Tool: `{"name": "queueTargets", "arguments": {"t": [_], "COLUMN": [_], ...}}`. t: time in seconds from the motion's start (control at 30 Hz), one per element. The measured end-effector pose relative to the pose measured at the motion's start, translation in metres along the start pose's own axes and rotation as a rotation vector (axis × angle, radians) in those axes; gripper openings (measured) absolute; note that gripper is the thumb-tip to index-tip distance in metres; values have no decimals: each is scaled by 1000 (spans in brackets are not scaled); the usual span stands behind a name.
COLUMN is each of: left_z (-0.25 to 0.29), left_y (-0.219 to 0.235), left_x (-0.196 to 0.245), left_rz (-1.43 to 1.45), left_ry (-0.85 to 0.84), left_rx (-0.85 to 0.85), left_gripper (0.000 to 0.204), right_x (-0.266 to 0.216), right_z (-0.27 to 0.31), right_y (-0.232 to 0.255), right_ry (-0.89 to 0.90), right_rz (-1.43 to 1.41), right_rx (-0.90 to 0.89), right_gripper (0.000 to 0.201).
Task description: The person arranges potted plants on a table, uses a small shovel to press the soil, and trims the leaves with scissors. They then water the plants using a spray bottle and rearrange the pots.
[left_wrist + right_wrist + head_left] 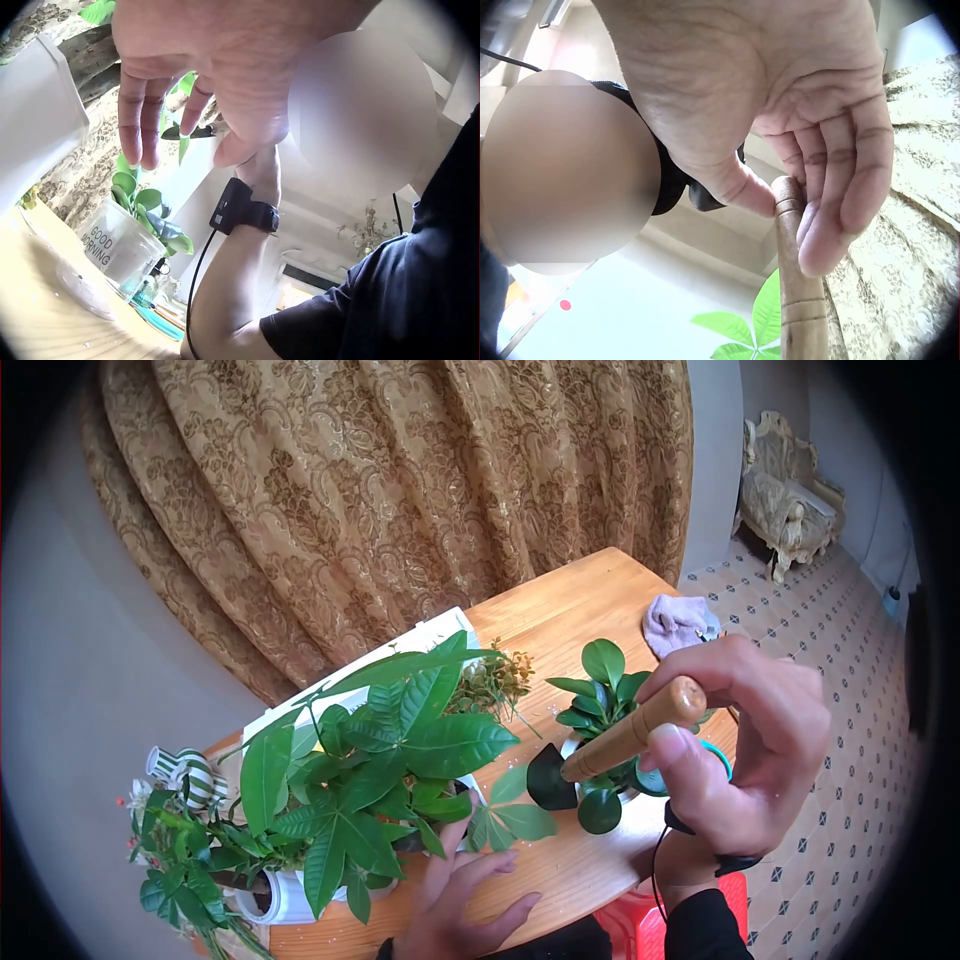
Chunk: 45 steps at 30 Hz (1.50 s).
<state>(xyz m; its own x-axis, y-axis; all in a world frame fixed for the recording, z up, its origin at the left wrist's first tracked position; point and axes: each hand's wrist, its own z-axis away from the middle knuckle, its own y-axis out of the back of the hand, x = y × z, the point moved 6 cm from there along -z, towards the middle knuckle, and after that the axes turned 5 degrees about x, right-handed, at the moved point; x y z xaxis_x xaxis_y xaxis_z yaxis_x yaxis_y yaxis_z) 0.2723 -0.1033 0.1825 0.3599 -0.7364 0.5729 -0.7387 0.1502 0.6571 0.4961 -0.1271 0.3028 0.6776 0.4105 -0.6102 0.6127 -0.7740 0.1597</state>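
One lettered pot (124, 246), plant (148, 199) inside, trowel (612, 745) held

- Broad leaves (405, 745) in the head view cover much of the white tray (430, 628) behind them.
- There, the small plant (588, 705) and the black blade (550, 778) hide most of the lettered pot (112, 251).
- The right hand (755, 745) conceals some of its own fingers.
- In the right wrist view, the bottom edge cuts off the wooden handle (802, 300).
- In the left wrist view, the left hand (232, 82) blocks most of the right hand; the white planter (34, 120) runs past the left edge.
- Blurred patches (364, 112) cover the person's head in both wrist views.
- The dark shape (915, 660) at the head view's right rim is too dim to name.
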Motion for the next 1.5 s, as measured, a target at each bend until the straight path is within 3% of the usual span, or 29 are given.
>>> {"name": "queueTargets", "arguments": {"t": [0.03,0.07,0.13,0.17,0.23,0.37,0.47,0.53,0.57,0.63,0.67,0.73,0.77,0.87,0.9,1.0,1.13,1.3,1.33,1.4,1.5], "left_z": [-3,-6,-13,-17,-24,-20,-29,-37,-33,-21,-20,-16,-22,-18,-19,-21,-17,-4,-1,1,4], "left_y": [3,2,0,2,9,6,15,21,20,22,19,29,39,48,53,61,60,59,61,61,59], "left_x": [7,5,0,4,15,9,26,49,41,14,12,9,18,16,19,21,22,3,-1,-2,1], "left_rz": [-62,-64,113,112,142,148,190,-204,-206,100,99,441,419,487,391,577,504,787,786,635,490], "left_ry": [-102,-102,-100,-100,-80,-122,-62,-201,-200,-104,-104,-103,81,47,168,196,152,110,111,85,40], "left_rx": [33,31,28,26,61,51,35,-66,-66,51,50,293,259,290,389,490,484,599,600,438,346], "left_gripper": [57,57,93,93,58,60,68,80,80,98,98,112,122,117,113,111,112,125,125,141,139], "right_x": [-1,-2,-2,-1,0,1,1,1,2,2,2,2,2,1,1,0,0,0,1,1,0], "right_z": [0,0,1,2,2,2,2,2,2,3,3,3,3,3,3,4,4,4,4,5,4], "right_y": [1,2,4,4,6,8,9,10,10,10,10,11,10,10,10,10,10,9,8,8,8], "right_ry": [-1,-17,-35,-45,-57,-58,-72,-81,-103,-128,-138,-151,-148,-139,-136,-126,-112,-93,-93,-65,-90], "right_rz": [-1,41,83,88,93,96,88,87,85,81,100,120,119,116,115,111,109,106,106,81,90], "right_rx": [1,-8,-16,-17,-17,-12,-12,-11,-14,-16,-13,-9,-6,3,6,13,23,31,30,40,23], "right_gripper": [37,38,39,40,40,42,42,43,43,43,44,44,44,44,43,43,43,42,42,42,43]}}
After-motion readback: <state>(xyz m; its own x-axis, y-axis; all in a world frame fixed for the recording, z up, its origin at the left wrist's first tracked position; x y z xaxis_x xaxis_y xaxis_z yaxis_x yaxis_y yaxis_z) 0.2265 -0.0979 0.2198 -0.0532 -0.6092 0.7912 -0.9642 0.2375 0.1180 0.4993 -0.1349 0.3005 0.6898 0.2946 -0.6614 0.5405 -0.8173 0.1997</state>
